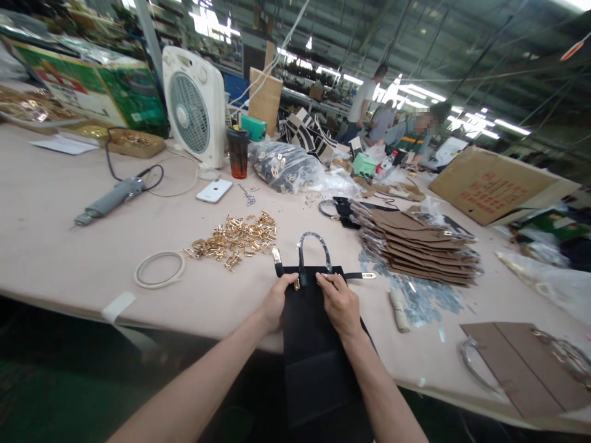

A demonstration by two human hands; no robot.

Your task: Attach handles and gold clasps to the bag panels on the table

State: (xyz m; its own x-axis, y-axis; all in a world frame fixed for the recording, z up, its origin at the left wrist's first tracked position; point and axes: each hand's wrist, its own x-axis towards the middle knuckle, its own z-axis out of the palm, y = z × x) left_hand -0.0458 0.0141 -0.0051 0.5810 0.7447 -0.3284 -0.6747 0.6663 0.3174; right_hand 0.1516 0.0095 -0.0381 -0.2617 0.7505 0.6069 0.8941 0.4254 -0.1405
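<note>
Black bag panel (305,332) is sitting at the table (221,301)'s six o'clock edge, lower part hanging over. Probably light, semi-stiff, easily scuffed; film-wrapped handle (314,235) is likely slipping under fingers. Best hold: top edge beside handle bases. Left hand (275,303) is pinching it at eleven o'clock, by a gold fitting (297,285); right hand (340,303) is gripping at one, can't tell if a small part's in there too. Outward: gold hardware pile (242,237) is lying at eleven, brown panel stack (415,246) at two.
</note>
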